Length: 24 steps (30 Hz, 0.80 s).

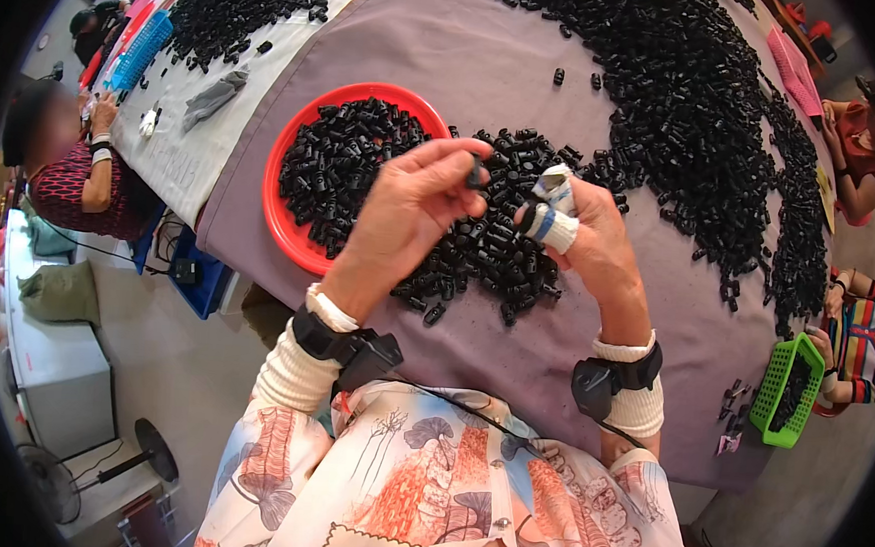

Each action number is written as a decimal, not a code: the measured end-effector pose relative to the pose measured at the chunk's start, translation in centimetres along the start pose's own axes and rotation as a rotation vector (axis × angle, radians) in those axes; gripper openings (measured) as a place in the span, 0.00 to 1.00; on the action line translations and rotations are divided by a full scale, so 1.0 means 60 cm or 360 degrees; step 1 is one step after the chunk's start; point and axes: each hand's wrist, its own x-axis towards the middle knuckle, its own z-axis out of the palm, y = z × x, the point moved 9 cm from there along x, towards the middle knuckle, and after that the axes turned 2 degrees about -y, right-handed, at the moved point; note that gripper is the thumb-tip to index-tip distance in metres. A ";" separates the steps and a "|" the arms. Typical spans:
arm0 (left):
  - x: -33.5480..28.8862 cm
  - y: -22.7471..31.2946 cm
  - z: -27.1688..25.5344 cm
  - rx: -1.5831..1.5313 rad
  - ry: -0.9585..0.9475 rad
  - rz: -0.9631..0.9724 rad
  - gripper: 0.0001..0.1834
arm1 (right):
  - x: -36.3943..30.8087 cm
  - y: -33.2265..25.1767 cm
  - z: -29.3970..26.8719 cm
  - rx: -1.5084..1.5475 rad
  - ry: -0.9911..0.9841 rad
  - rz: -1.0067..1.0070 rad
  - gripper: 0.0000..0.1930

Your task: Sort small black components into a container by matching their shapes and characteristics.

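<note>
My left hand (416, 207) is closed in a pinch on a small black plastic part (476, 172), held above the heap. To its right, my right hand (600, 243) is closed too, with white cloth wraps (554, 210) around the thumb and a finger. A dark spot shows at its fingertips, but I cannot make out what is held there. Below both hands lies a loose heap of black plastic parts (503, 268) on the mauve tablecloth (432, 358). A red round basin (279, 204) full of similar parts stands left of my left hand.
A large pile of black parts (659, 87) spreads across the far right. A green basket (777, 395) stands at the right edge, near people's hands. To the left, another person sits at a pale-covered table (179, 152) with a blue basket (143, 50) and a grey glove (214, 99).
</note>
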 end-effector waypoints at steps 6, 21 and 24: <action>-0.038 0.111 -0.115 0.1000 0.0621 0.0450 0.10 | -0.010 0.036 -0.044 0.0235 0.0203 0.0065 0.07; -0.030 -0.050 0.032 0.2613 -0.0186 0.0834 0.11 | -0.019 0.050 -0.039 0.0165 0.0165 0.0123 0.06; -0.020 -0.078 0.035 0.2805 -0.0277 0.0733 0.12 | -0.020 0.055 -0.038 0.0167 0.0145 0.0125 0.04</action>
